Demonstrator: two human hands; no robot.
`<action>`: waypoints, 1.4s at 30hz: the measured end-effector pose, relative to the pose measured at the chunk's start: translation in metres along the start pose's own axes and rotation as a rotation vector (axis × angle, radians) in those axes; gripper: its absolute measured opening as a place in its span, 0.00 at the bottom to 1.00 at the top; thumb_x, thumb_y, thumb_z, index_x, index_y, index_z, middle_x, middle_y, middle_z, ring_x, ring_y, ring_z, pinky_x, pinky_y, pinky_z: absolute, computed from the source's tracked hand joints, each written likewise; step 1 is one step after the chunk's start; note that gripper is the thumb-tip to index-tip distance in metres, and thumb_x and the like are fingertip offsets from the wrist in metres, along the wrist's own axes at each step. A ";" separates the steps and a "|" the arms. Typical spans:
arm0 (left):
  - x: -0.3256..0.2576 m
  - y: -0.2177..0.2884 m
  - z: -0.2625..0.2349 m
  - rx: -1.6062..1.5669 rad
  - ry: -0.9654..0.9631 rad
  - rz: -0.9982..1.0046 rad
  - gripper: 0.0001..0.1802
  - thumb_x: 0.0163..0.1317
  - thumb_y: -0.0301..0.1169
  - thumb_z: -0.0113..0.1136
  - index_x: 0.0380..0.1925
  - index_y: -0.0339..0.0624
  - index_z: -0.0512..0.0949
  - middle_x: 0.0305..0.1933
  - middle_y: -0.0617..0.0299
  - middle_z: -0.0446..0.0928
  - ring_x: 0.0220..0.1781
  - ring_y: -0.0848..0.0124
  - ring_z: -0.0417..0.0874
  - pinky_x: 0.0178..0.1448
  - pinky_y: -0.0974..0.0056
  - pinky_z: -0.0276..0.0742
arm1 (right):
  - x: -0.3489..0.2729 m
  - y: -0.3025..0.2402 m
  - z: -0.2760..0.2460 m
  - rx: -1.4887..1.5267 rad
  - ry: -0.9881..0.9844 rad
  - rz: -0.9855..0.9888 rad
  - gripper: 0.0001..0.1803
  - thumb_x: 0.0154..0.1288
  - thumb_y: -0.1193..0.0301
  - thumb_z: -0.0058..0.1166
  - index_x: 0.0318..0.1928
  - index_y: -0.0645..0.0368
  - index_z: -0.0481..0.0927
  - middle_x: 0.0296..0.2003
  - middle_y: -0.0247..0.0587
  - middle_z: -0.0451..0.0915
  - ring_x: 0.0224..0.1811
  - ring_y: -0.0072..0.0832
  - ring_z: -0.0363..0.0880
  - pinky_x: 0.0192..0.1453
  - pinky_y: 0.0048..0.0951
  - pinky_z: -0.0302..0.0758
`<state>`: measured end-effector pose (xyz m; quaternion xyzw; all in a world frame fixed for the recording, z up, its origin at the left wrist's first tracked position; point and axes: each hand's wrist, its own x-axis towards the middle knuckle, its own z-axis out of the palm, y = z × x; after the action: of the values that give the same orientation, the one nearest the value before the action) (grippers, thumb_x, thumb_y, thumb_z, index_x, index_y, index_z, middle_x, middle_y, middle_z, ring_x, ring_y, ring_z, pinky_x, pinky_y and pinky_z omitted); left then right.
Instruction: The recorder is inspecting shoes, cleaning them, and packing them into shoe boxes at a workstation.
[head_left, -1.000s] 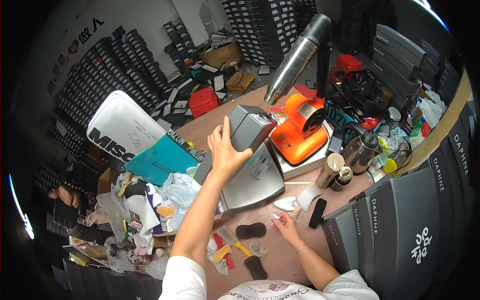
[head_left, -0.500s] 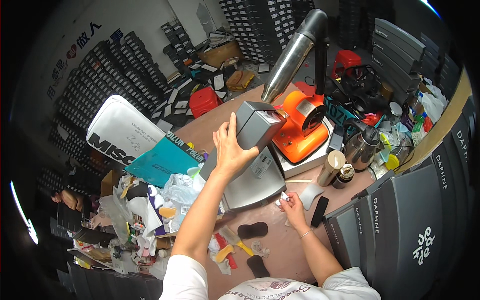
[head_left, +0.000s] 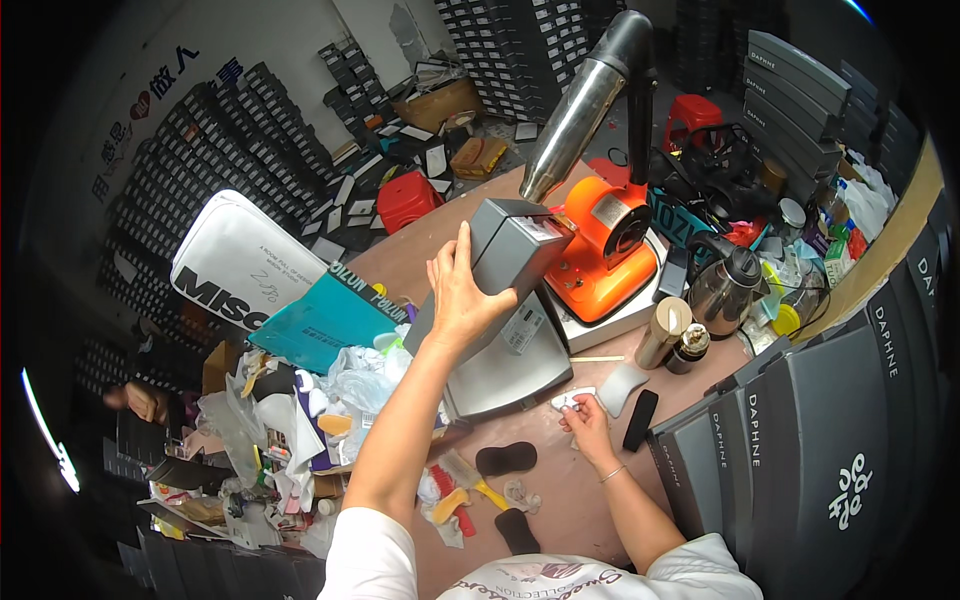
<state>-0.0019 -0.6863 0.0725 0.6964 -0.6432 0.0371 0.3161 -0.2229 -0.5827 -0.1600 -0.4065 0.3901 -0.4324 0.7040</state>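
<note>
My left hand (head_left: 465,305), thumb and fingers spread around it, holds a dark grey shoebox (head_left: 512,250) tilted up in the middle of the table. Beneath and in front of that box lies another grey box (head_left: 515,375) with a white label on its surface. Near this lower box's right front corner, my right hand (head_left: 590,428) pinches a small white piece (head_left: 573,398), flat like a sticker or card. Its exact kind is too small to make out. Beside my right hand lie a pale grey insole-shaped pad (head_left: 622,388) and a black oblong block (head_left: 640,420).
An orange blower (head_left: 610,260) with a metal pipe stands behind the box. A kettle (head_left: 725,290) and jars stand right. Grey shoeboxes (head_left: 800,430) line the right edge; plastic bags (head_left: 365,380) pile left. Brushes (head_left: 470,480) lie in front. Another person's hand (head_left: 140,402) shows far left.
My right hand has shifted slightly down, and the white piece now lies flatter and shows wider. My left hand and the shoebox stay nearly in place.
</note>
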 end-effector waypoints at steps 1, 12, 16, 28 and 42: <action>0.001 -0.001 0.000 -0.007 -0.003 -0.006 0.63 0.34 0.41 0.73 0.73 0.39 0.51 0.62 0.42 0.62 0.65 0.48 0.63 0.72 0.49 0.56 | 0.000 0.000 0.000 -0.002 0.003 0.001 0.11 0.70 0.73 0.54 0.48 0.62 0.69 0.38 0.36 0.79 0.33 0.18 0.80 0.35 0.19 0.76; -0.001 -0.002 -0.009 -0.169 0.072 -0.093 0.62 0.36 0.36 0.74 0.73 0.39 0.50 0.64 0.40 0.62 0.68 0.47 0.64 0.71 0.51 0.63 | -0.005 0.009 -0.006 -0.023 0.017 0.035 0.11 0.70 0.75 0.54 0.48 0.62 0.68 0.35 0.38 0.78 0.32 0.19 0.78 0.33 0.20 0.75; -0.003 -0.005 -0.011 -0.197 0.111 -0.090 0.62 0.36 0.36 0.74 0.72 0.39 0.50 0.64 0.41 0.62 0.67 0.48 0.65 0.70 0.51 0.63 | -0.005 0.011 -0.005 -0.025 0.016 0.023 0.12 0.70 0.73 0.55 0.48 0.63 0.69 0.34 0.36 0.78 0.32 0.19 0.79 0.33 0.19 0.75; -0.023 -0.005 -0.035 -0.285 0.189 -0.141 0.62 0.36 0.34 0.75 0.73 0.39 0.50 0.64 0.43 0.62 0.66 0.50 0.66 0.69 0.52 0.65 | -0.006 0.012 -0.007 -0.050 0.016 0.057 0.12 0.69 0.73 0.56 0.48 0.62 0.70 0.34 0.35 0.77 0.32 0.19 0.79 0.33 0.19 0.75; -0.030 -0.005 -0.042 -0.290 0.235 -0.113 0.61 0.36 0.34 0.75 0.72 0.39 0.51 0.62 0.46 0.63 0.65 0.52 0.67 0.68 0.53 0.65 | -0.007 0.012 -0.008 -0.060 0.016 0.067 0.12 0.69 0.73 0.55 0.48 0.63 0.69 0.34 0.36 0.77 0.32 0.19 0.78 0.34 0.20 0.75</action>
<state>0.0129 -0.6392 0.0903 0.6696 -0.5602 0.0075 0.4876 -0.2285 -0.5750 -0.1724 -0.4107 0.4218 -0.3999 0.7025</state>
